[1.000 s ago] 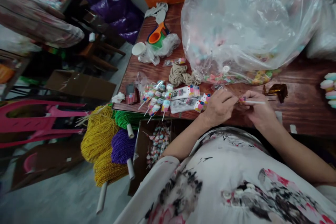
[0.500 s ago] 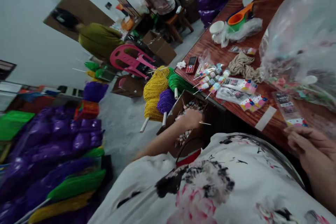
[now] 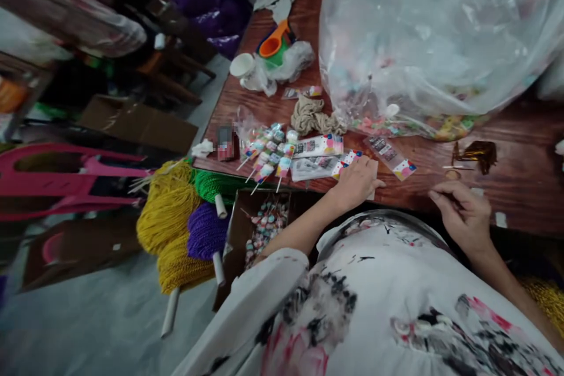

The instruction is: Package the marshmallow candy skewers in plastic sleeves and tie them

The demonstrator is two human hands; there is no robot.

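My left hand [image 3: 355, 181] lies palm down at the table's front edge. Its fingers reach forward over printed clear bags with dotted ends, and its thumb sticks out to the right. A white strip [image 3: 374, 178] is under or beside these fingers; whether they grip it is hidden. Further right, my right hand [image 3: 462, 211] has thumb and forefinger pinched together, and anything between them is too small to make out. Just beyond its fingertips is a small brownish round piece [image 3: 452, 175]. Left of my left hand lie several pastel candy skewers [image 3: 269, 153]. Another printed bag [image 3: 391, 157] rests between my hands.
An open box [image 3: 238, 229] of small pastel pieces stands below the table edge, beside yellow cord [image 3: 170, 205] and purple cord [image 3: 207, 229]. A huge clear bag [image 3: 423, 41] fills the table's back. A phone [image 3: 225, 142], cloth [image 3: 308, 114] and brown foil [image 3: 480, 155] lie on the table.
My left hand has come out of the box, where it had a thin stick, onto the table edge. My right hand has left the printed bag and moved right. The view has swung right.
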